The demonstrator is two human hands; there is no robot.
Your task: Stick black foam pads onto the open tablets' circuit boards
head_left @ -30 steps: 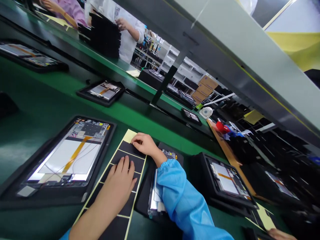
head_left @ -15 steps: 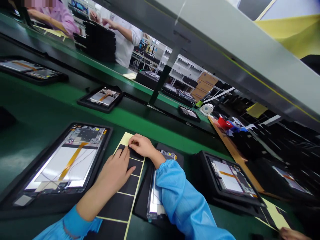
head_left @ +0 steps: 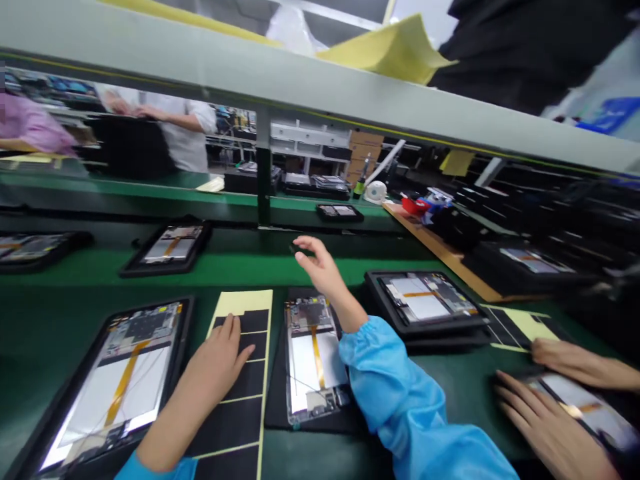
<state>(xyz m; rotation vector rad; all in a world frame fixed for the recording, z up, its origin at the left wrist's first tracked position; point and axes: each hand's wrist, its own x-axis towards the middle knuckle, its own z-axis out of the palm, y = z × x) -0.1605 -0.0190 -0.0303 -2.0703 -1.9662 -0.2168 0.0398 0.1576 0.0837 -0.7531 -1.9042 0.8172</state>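
My left hand (head_left: 216, 365) lies flat with fingers stretched out on a yellow backing sheet (head_left: 244, 302) that carries rows of black pads. My right hand (head_left: 321, 268) is raised above the green belt, its fingertips pinching a small black pad (head_left: 295, 250). Below my right forearm, in the blue sleeve, an opened tablet (head_left: 311, 357) with an orange flex cable lies in a black tray. A second opened tablet (head_left: 117, 380) in its tray lies to the left of the sheet.
A co-worker's two hands (head_left: 543, 417) rest on another tablet at the lower right, beside a second pad sheet (head_left: 523, 325). More tablets in trays (head_left: 425, 300) (head_left: 170, 245) lie on the green belt (head_left: 240, 267). A grey shelf (head_left: 300, 83) runs overhead. People stand behind the far bench.
My right hand has lifted off the sheet's top corner and moved up and right with a small black pad pinched. My left hand stays on the sheet. The view has swung level.
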